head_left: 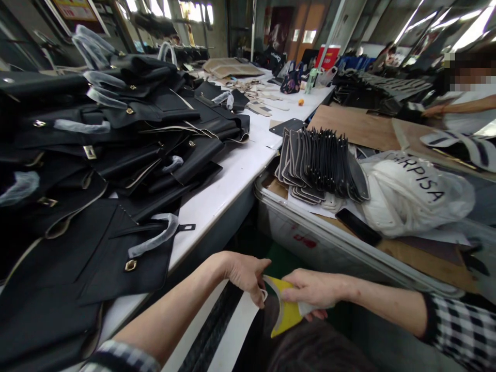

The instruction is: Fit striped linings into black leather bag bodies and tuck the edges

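Note:
Low in the head view, both my hands meet over my lap. My left hand [245,272] is closed in a pinch on the upper end of a curved yellow piece [285,309]. My right hand [314,289] grips the same yellow piece from the right, fingers wrapped over it. A small white bit shows between my left fingers. To the left lies a big heap of black leather bags [116,139] with gold clasps and plastic-wrapped handles, on a white table [228,181].
A row of black flat pieces [323,165] stands upright on a plastic crate [310,232], beside a white plastic bag [411,194] and a black phone [358,226]. A brown board [356,126] lies behind. Another person [465,98] sits at the far right.

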The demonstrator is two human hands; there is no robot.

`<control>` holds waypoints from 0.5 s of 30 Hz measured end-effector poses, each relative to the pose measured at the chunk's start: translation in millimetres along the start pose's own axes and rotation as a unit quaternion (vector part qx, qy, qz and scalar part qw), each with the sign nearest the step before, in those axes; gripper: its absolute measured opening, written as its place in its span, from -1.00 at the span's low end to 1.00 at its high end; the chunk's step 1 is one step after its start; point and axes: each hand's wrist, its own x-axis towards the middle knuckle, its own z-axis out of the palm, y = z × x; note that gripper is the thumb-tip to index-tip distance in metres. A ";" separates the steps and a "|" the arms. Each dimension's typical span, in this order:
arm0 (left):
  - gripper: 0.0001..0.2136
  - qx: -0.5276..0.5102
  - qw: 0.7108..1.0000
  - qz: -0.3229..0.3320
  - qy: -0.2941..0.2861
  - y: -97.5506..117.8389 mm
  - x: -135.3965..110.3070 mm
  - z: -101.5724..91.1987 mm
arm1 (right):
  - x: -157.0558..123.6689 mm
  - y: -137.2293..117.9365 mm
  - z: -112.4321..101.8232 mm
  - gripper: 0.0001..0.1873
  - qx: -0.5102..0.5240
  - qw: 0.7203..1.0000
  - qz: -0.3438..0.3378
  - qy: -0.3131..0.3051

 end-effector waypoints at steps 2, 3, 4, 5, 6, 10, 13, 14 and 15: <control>0.14 -0.013 0.999 -0.014 -0.028 -2.3 2.6 -0.7 | 3.4 -7.7 1.8 -0.61 -0.026 1.000 0.005 0.006; 0.14 -0.018 0.999 -0.018 -0.038 -3.8 3.9 -0.9 | 4.1 -10.2 2.7 -0.62 -0.031 0.999 0.007 0.008; 0.13 -0.016 0.999 -0.015 -0.035 -5.3 5.1 -1.0 | 4.6 -12.0 3.7 -0.62 -0.033 0.999 0.009 0.010; 0.12 -0.015 0.999 -0.010 -0.036 -6.8 6.2 -0.9 | 5.2 -12.9 4.7 -0.62 -0.031 0.999 0.012 0.012; 0.10 -0.017 0.999 -0.005 -0.038 -8.3 7.1 -0.8 | 5.9 -13.1 5.7 -0.61 -0.027 0.999 0.014 0.014; 0.03 -0.015 0.999 0.013 -0.037 -11.4 7.8 -0.5 | 10.7 -9.4 10.1 -0.55 0.009 1.000 0.022 0.014; 0.00 -0.011 0.999 0.022 -0.037 -11.2 6.5 -1.4 | 14.3 -5.6 14.9 -0.56 0.044 0.998 0.033 0.016; 0.00 -0.008 0.999 0.024 -0.036 -11.1 6.1 -1.9 | 15.1 -4.7 16.8 -0.56 0.055 0.998 0.036 0.020; -0.01 -0.004 0.999 0.027 -0.036 -11.0 5.9 -2.3 | 15.8 -4.2 18.8 -0.56 0.066 0.997 0.039 0.023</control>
